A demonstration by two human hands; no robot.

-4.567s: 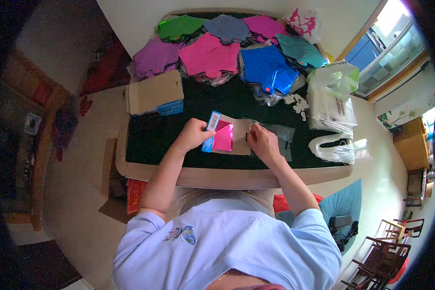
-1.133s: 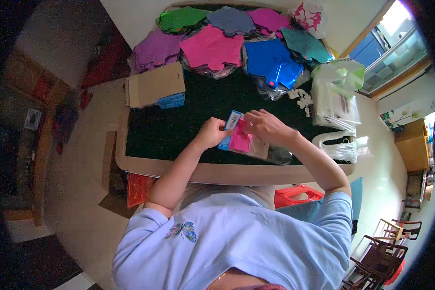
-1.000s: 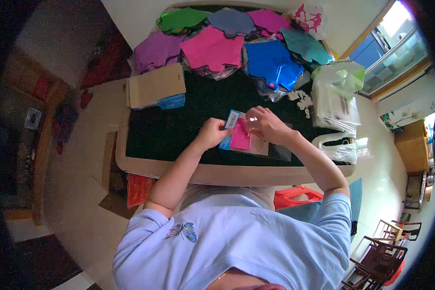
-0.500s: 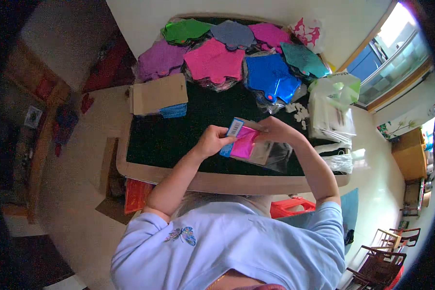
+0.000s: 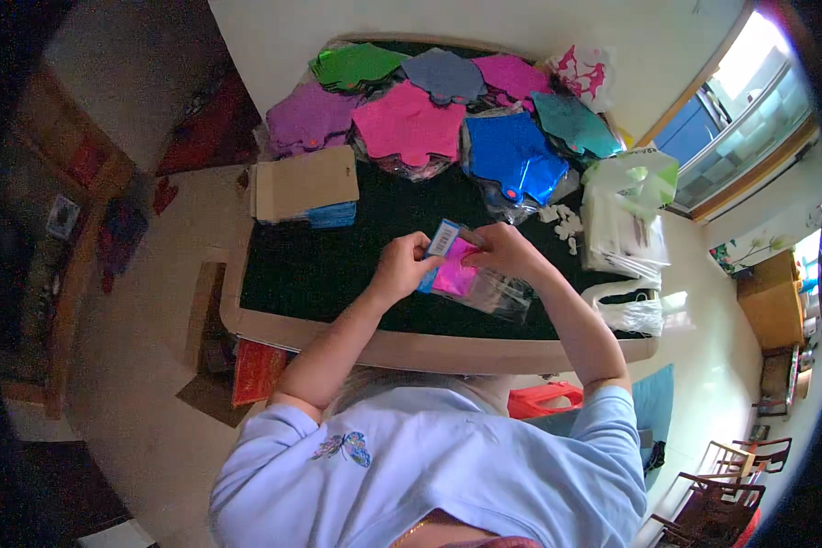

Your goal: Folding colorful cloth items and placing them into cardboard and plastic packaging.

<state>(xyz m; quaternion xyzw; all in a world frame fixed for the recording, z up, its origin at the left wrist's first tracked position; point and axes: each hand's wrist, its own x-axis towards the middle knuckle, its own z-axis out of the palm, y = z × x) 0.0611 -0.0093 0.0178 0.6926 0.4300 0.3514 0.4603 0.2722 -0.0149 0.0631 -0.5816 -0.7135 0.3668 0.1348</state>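
Note:
Near the front middle of the table, my left hand [image 5: 398, 270] is closed on the left edge of a blue-edged card [image 5: 443, 240] with a white label. A shiny pink foil piece [image 5: 451, 274] lies against the card. My right hand [image 5: 510, 252] pinches the right side of this bundle, its fingertips at the pink foil and the card's upper edge. From under the right hand a clear plastic bag [image 5: 495, 294] trails, crumpled, toward the front right. Whether the foil is inside the bag I cannot tell.
Stacks of star-like foil shapes line the back, among them pink [image 5: 407, 123], blue [image 5: 516, 155] and green [image 5: 356, 66]. Brown cards [image 5: 306, 185] are piled at the left. White pieces [image 5: 564, 219], a stack of clear bags [image 5: 616, 228] and white string [image 5: 632, 315] sit at the right.
My right hand has moved slightly left and closer to my left hand, covering more of the bundle. The clear bag has shifted left and looks more bunched.

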